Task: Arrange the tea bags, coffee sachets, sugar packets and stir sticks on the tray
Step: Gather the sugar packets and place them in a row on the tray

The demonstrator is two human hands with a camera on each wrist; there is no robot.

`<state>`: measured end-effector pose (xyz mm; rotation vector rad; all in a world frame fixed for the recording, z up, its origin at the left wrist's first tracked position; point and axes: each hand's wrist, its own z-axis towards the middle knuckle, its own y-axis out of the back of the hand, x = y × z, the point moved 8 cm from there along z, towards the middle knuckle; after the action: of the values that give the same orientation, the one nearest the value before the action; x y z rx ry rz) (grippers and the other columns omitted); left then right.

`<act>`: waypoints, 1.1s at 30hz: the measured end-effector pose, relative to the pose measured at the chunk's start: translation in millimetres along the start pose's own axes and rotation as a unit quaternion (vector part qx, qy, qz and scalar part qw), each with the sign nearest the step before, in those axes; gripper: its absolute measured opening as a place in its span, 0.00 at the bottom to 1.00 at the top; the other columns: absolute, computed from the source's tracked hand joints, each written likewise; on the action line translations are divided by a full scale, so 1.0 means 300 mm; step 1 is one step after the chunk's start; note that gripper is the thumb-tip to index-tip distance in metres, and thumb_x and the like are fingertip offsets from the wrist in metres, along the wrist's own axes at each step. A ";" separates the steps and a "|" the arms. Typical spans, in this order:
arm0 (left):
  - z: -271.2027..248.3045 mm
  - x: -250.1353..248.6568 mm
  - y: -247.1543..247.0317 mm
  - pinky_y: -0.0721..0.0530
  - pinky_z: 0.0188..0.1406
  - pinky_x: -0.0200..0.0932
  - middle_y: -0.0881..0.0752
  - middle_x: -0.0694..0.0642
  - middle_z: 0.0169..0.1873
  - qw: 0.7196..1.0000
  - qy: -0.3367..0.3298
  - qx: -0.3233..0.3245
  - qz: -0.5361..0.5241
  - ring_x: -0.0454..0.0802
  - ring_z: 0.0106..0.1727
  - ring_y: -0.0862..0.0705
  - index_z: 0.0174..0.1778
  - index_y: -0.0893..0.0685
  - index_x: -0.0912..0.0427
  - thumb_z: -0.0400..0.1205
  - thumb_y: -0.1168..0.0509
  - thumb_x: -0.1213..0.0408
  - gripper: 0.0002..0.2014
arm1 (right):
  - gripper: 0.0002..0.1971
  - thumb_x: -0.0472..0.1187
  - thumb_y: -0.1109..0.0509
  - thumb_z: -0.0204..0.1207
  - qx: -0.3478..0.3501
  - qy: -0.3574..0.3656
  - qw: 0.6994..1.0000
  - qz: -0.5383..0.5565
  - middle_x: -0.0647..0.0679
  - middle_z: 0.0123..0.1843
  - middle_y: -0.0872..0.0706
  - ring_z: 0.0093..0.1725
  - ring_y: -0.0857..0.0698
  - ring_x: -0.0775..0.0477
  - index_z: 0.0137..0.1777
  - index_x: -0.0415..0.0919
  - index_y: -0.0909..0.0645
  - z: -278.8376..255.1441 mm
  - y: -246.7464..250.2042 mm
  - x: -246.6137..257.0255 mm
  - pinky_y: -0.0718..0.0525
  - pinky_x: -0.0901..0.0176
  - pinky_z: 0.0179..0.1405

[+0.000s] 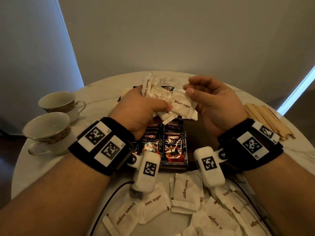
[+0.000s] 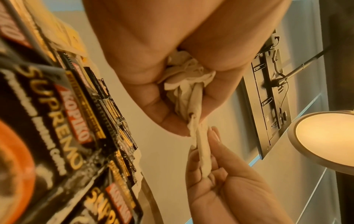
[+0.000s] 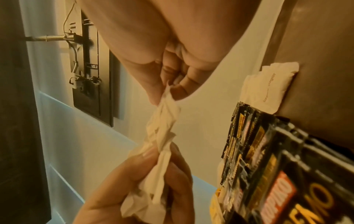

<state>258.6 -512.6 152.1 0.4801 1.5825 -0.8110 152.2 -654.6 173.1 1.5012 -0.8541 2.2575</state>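
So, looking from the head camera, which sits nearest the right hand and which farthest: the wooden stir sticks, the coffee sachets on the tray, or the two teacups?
From the right hand:
1. Wooden stir sticks, just to its right on the table.
2. Coffee sachets, below and to its left on the tray.
3. Teacups, far left, beyond the left hand.

Round pale marble-look table, plain grey wall, bright window strip at right, glowing round lamp

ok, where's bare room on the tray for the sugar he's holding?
Free: the dark tray floor right of the coffee sachets, under the right hand. Crowded: the tray's left half with sachet rows, and the near table edge with loose sugar packets. Stir sticks fill the table's right side, cups the left.
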 end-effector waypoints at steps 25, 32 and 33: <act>0.009 0.010 0.043 0.06 0.47 0.57 0.05 0.59 0.44 0.997 0.003 -0.073 -0.024 0.58 0.46 0.05 0.56 0.15 0.61 0.78 0.26 0.81 0.15 | 0.10 0.30 0.32 0.84 -0.120 -0.306 0.923 -0.201 0.41 0.49 0.06 0.31 0.21 0.56 0.55 0.41 0.10 0.026 0.281 -0.178 0.22 0.67 0.25; 0.009 0.005 0.045 0.05 0.44 0.55 0.06 0.61 0.47 0.997 0.003 -0.071 -0.025 0.58 0.45 0.05 0.60 0.16 0.63 0.78 0.26 0.81 0.17 | 0.12 0.29 0.37 0.87 -0.110 -0.323 0.922 -0.183 0.42 0.51 0.09 0.35 0.19 0.55 0.61 0.37 0.13 0.017 0.254 -0.198 0.20 0.66 0.30; 0.009 0.007 0.045 0.06 0.44 0.55 0.06 0.61 0.47 0.997 0.003 -0.072 -0.022 0.59 0.45 0.05 0.61 0.16 0.64 0.78 0.26 0.81 0.17 | 0.12 0.29 0.37 0.87 -0.109 -0.322 0.924 -0.178 0.41 0.51 0.10 0.36 0.18 0.55 0.61 0.37 0.14 0.016 0.251 -0.195 0.19 0.66 0.32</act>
<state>269.6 -506.0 146.9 0.3441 1.6490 -0.7228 138.7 -711.9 98.0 2.1143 -0.8627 1.3657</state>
